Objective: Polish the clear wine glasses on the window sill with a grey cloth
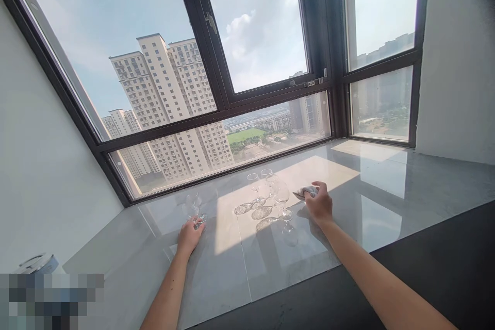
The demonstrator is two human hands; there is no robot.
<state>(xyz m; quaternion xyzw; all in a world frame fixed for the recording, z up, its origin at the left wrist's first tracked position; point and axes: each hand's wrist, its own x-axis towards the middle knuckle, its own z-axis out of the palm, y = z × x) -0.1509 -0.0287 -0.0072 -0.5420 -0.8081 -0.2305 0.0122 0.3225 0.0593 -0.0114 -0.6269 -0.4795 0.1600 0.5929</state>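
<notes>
My left hand (189, 234) lies on the marble sill (367, 185), its fingertips touching the base of a clear wine glass (193, 205) that stands upright at the left. To the right, three more wine glasses (270, 188) stand close together in the sunlight. Just right of them my right hand (319, 203) is closed on a small grey cloth (306, 192) that rests on the sill.
A large dark-framed window (216, 87) runs along the back of the sill, with white walls at both ends. A round can-like object (36, 263) sits at the lower left. A dark surface (425, 268) borders the sill's near edge.
</notes>
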